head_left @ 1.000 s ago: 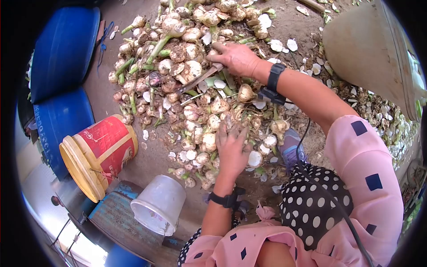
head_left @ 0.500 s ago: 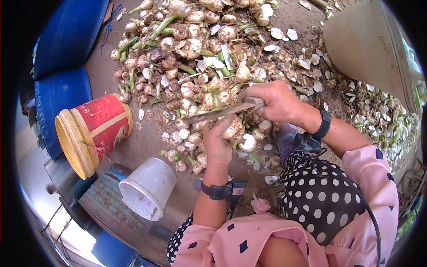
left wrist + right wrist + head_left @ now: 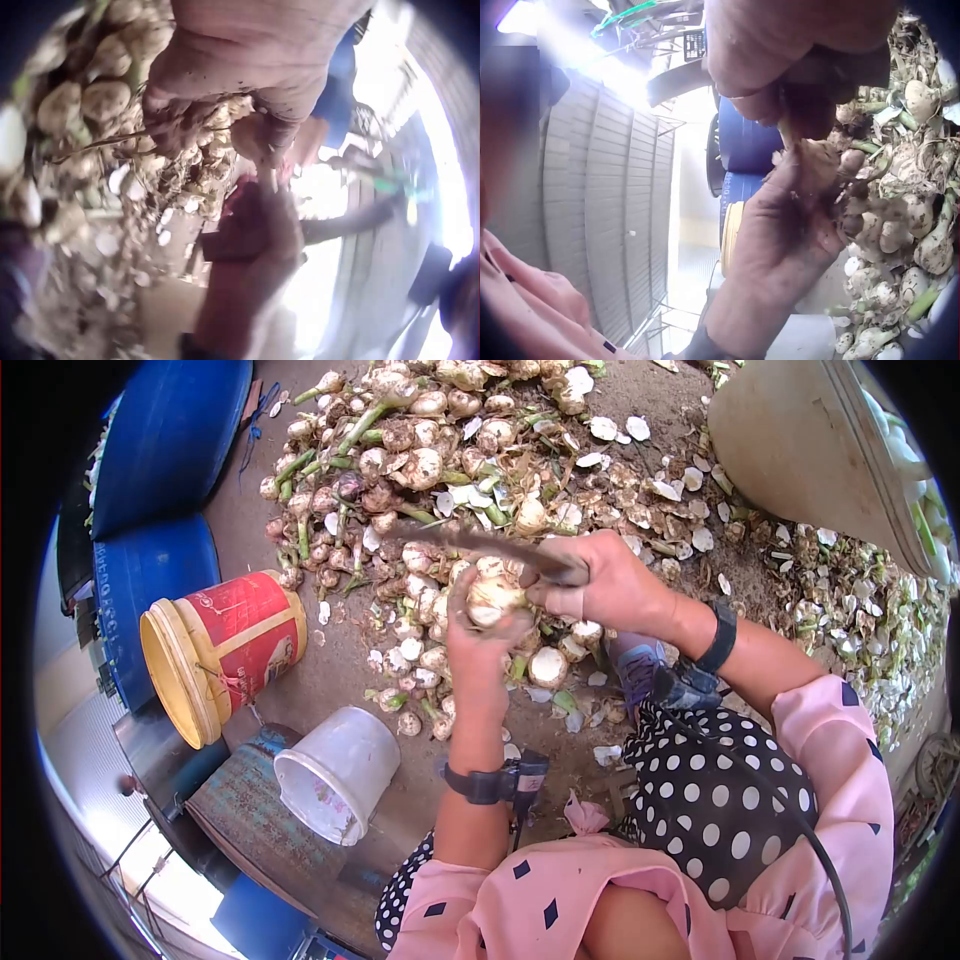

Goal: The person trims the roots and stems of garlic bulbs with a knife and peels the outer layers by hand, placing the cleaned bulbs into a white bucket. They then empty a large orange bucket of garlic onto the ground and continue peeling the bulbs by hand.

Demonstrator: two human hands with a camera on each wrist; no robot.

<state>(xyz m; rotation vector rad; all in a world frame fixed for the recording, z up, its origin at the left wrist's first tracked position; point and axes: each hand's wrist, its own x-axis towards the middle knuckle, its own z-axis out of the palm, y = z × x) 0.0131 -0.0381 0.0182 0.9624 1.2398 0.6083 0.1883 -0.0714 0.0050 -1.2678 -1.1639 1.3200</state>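
Note:
My left hand (image 3: pixel 478 655) holds a pale, soil-streaked onion-like bulb (image 3: pixel 492 600), fingers and thumb wrapped about its sides. My right hand (image 3: pixel 622 585) grips a knife by its handle (image 3: pixel 562 568). The dark blade (image 3: pixel 450 540) points left above the bulb, over the heap. In the right wrist view the right thumb and fingers meet the stem end of the bulb (image 3: pixel 819 161), with the left hand (image 3: pixel 776 240) under it. The left wrist view shows the knife blade (image 3: pixel 352 223) sticking out past the right hand (image 3: pixel 255 247).
A large heap of similar bulbs (image 3: pixel 400 465) with green stems covers the ground ahead. White peelings (image 3: pixel 690 480) are strewn to the right. At left are a red-and-yellow bucket (image 3: pixel 250 630), a white bucket (image 3: pixel 350 760) and blue barrels (image 3: pixel 160 450). A beige tub (image 3: pixel 790 450) stands upper right.
My right hand has come back from the far heap with the knife to beside the left hand. The left hand, first spread on the bulbs, now holds one raised.

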